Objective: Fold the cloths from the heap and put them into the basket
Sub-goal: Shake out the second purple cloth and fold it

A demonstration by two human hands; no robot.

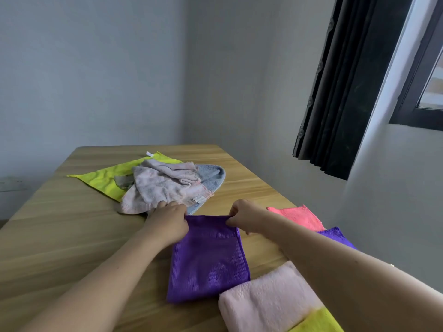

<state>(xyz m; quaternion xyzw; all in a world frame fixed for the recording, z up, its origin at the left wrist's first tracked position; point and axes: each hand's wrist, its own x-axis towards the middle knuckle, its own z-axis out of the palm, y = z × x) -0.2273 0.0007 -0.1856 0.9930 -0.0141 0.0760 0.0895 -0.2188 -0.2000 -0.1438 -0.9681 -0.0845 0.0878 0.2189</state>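
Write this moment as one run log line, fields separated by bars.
step: folding purple cloth | left hand: pinches far-left corner | right hand: pinches far-right corner | heap: unfolded | basket: unseen

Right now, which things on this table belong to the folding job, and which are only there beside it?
Belong to the job:
- purple cloth, pinched at its far corners by the left hand and right hand
- heap of unfolded cloths
- folded cloths: coral, pink

Just there:
- dark curtain
- window
- table

No basket is in view.
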